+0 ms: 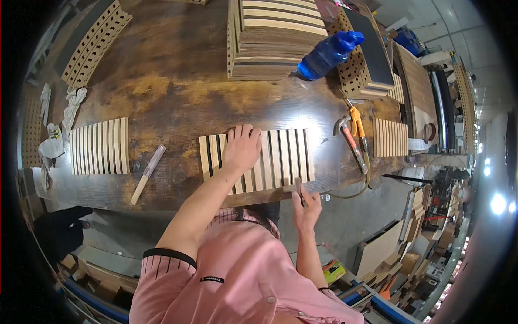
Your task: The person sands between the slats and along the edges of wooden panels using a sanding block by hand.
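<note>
A slatted wood panel [276, 159] with pale strips and dark grooves lies flat near the table's front edge. My left hand [243, 148] rests on its left half, palm down, fingers stretched toward the far edge. At the panel's near right corner, my right hand [306, 208] is closed on a small, thin piece. Its kind is hard to make out, as the fingers partly cover it. On the table to the left lies a flat stick-like tool [148, 174] with a pale wooden end and a greyish wrapped end.
Another slatted panel [100, 147] lies left, beside white gloves [69, 110]. A tall panel stack [270, 54] and a blue bottle [328, 56] stand at the back. Rightward are a hammer [352, 144], an orange air gun [357, 121] with a hose, and a panel [391, 137].
</note>
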Demonstrator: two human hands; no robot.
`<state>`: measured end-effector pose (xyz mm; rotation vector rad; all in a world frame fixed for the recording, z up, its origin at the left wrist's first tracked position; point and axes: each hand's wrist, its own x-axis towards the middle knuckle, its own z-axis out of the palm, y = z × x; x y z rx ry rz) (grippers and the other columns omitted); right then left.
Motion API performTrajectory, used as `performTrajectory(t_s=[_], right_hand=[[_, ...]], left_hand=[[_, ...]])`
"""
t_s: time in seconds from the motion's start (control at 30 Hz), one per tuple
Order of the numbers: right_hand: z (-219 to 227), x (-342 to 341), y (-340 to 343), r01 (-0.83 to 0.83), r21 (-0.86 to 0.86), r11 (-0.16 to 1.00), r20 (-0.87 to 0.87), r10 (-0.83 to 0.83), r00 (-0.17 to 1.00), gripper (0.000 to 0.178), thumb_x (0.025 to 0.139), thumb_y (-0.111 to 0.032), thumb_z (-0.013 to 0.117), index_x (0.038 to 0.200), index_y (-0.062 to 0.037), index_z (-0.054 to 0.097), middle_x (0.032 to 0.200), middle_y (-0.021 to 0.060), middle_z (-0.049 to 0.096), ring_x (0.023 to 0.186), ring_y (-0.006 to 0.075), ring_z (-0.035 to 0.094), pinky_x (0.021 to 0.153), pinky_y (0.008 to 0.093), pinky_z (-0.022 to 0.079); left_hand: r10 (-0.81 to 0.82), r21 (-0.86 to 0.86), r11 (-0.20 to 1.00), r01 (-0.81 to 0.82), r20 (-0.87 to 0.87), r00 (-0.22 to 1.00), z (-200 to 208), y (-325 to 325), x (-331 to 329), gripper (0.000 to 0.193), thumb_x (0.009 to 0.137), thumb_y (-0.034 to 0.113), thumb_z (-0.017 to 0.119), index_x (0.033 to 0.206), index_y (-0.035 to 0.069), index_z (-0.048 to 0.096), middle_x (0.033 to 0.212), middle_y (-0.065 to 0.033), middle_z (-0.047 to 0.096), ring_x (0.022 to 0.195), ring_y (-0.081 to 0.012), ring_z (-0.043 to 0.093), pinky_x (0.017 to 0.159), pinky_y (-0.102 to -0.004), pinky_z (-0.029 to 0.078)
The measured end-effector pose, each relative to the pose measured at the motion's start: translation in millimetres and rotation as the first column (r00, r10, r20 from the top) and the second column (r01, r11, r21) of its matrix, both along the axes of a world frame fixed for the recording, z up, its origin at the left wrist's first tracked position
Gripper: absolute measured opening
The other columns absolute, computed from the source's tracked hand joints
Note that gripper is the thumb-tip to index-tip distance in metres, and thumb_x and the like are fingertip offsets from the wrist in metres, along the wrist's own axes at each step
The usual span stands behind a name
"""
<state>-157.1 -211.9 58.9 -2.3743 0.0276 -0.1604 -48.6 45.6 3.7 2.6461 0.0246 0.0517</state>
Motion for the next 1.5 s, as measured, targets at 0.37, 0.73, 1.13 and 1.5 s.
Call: performTrajectory(t_s=[0.37,0.73,1.13,1.5], right_hand=[[-51.1,63.9,61.5,-0.139,-0.198,0.97,0.143,0.168,0.975,0.038,0.081,-0.013,0.082,0.119,-0.0161,0.082,0.08,0.0092,0.056,0.077,0.0301,0.059,0.07,0.0465,0.044],[-43.1,47.4,52.3,-0.146,-0.176,0.974,0.086,0.163,0.983,0.037,0.084,-0.013,0.082,0.12,-0.0181,0.082,0.076,0.0073,0.056,0.072,0.0278,0.059,0.069,0.0425,0.043],[-42.4,165.9,120.2,-0.158,-0.216,0.963,0.156,0.194,0.969,0.031,0.088,-0.018,0.079,0.118,-0.0101,0.082,0.081,0.0158,0.062,0.075,0.0322,0.062,0.075,0.0462,0.051],[-31.2,44.4,13.0,-0.107,-0.028,0.994,-0.175,0.101,0.979,0.038,0.101,-0.02,0.069,0.127,0.0061,0.073,0.113,0.0235,0.075,0.103,0.0346,0.071,0.09,0.045,0.055]], left_hand=[[0.019,0.015,1.0,-0.02,0.051,0.998,-2.3,0.4,-3.2,0.032,0.106,0.027,0.055,0.131,0.009,0.061,0.124,-0.0126,0.058,0.12,-0.0337,0.053,0.107,-0.0526,0.04],[0.038,0.009,0.999,-0.038,0.024,0.999,-3.5,1.2,-1.6,0.032,0.106,0.028,0.055,0.131,0.009,0.062,0.124,-0.0127,0.058,0.122,-0.0336,0.052,0.107,-0.0516,0.039],[0.023,0.017,1.0,-0.024,0.031,0.999,3.2,3.6,-2.6,0.032,0.107,0.028,0.052,0.126,0.006,0.065,0.125,-0.0142,0.06,0.122,-0.0333,0.055,0.105,-0.0505,0.041],[-0.055,-0.012,0.998,0.055,-0.04,0.998,21.8,-3.2,-6.4,0.039,0.101,0.014,0.052,0.134,-0.003,0.064,0.144,-0.0232,0.058,0.135,-0.0369,0.053,0.116,-0.0539,0.04]])
